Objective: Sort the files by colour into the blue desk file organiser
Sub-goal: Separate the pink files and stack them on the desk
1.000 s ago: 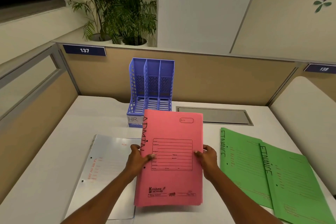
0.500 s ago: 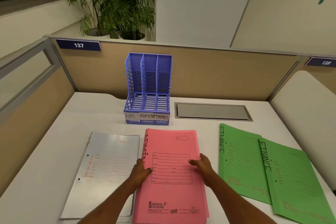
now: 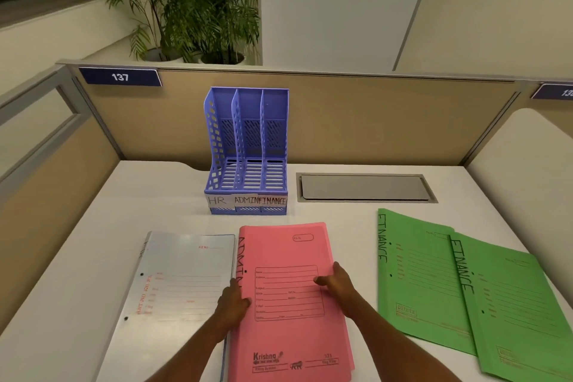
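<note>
Pink files (image 3: 288,298) lie flat on the desk (image 3: 155,192), near side of the organiser (image 3: 248,149). Left hand (image 3: 233,307) and right hand (image 3: 338,285) pinch their side edges, thumbs on top. Green files (image 3: 465,288) sit right, white file (image 3: 179,282) left.

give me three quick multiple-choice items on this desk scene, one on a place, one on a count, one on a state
1. The label on the blue plastic desk file organiser's middle slot reads: A HR, B ADMIN, C FINANCE.
2. Green card files on the white desk: A one, B two, C three.
3. The organiser's slots are: A empty, B half full, C full.

Key: 1 B, ADMIN sits between HR and FINANCE. 2 B, two overlapping FINANCE files lie at the right. 3 A, bare slotted floors show in all three.
</note>
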Demonstrator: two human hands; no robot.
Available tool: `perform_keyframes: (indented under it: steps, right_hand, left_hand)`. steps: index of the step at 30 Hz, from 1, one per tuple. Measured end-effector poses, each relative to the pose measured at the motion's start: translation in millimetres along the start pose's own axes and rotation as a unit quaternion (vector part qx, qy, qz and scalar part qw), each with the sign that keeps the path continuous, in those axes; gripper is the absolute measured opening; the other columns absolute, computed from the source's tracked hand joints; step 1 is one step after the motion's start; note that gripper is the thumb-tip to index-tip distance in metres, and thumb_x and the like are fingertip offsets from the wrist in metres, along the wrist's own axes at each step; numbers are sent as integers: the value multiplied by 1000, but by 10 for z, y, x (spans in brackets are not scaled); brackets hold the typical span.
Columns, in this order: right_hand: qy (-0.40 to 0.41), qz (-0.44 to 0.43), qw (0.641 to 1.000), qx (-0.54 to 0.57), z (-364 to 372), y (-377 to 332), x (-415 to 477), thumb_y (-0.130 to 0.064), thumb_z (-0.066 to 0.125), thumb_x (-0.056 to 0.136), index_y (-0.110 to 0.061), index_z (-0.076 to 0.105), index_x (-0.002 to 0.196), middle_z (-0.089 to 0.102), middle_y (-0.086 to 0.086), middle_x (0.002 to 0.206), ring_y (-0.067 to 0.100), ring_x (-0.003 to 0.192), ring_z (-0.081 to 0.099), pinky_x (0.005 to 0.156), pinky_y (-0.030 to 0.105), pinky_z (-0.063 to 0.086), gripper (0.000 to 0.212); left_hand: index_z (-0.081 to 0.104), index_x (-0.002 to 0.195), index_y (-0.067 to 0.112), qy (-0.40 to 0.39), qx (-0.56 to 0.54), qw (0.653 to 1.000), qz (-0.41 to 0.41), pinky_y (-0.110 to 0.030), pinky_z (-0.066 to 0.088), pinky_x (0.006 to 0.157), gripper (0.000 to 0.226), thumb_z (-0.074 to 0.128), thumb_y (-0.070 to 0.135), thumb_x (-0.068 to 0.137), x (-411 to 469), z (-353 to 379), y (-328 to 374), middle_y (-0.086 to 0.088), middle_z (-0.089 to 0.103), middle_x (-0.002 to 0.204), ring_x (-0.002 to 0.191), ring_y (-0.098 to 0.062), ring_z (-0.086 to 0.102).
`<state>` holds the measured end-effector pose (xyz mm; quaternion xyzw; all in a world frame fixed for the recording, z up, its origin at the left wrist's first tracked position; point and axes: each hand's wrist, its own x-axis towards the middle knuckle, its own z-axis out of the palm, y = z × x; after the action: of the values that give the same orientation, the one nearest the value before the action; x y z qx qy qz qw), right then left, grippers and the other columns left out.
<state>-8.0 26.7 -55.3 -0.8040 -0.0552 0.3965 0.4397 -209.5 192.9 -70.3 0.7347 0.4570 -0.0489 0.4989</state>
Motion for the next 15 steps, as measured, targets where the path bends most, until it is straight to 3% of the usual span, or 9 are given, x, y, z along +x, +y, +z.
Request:
perform_keyframes:
  steps: [5, 10, 13, 15]
  right_hand:
    - [7, 20, 991, -135, 57, 7, 33, -22, 73, 81, 2, 40, 129, 46, 20, 131, 37, 120, 53, 100, 47, 49, 63]
    - [21, -18, 939, -342, 76, -40, -56, -36, 63, 83, -1, 33, 138, 43, 19, 136, 37, 126, 46, 103, 43, 43, 72]
    - [38, -40, 926, -372, 8, -39, -117, -36, 59, 84, -5, 41, 131, 46, 15, 132, 34, 121, 47, 100, 43, 42, 59]
    - [44, -48, 928, -366, -61, -34, -161, -35, 57, 85, -7, 45, 126, 47, 15, 130, 33, 120, 47, 99, 42, 42, 52]
  left_hand:
    - [45, 115, 9, 38, 37, 999, -5, -22, 53, 62, 24, 52, 11, 92, 43, 54, 0, -11, 63, 110, 90, -22, 64]
    - [44, 120, 9, 43, 85, 995, 12, -29, 55, 71, 29, 51, 15, 93, 37, 58, 31, -10, 62, 111, 90, -23, 63]
    - [38, 130, 8, 73, 177, 981, 31, -41, 51, 91, 45, 53, 26, 91, 45, 69, 114, -13, 57, 120, 107, -29, 58]
    - [33, 135, 8, 101, 211, 972, 35, -44, 50, 93, 53, 52, 30, 91, 34, 100, 231, -14, 54, 124, 112, -31, 55]
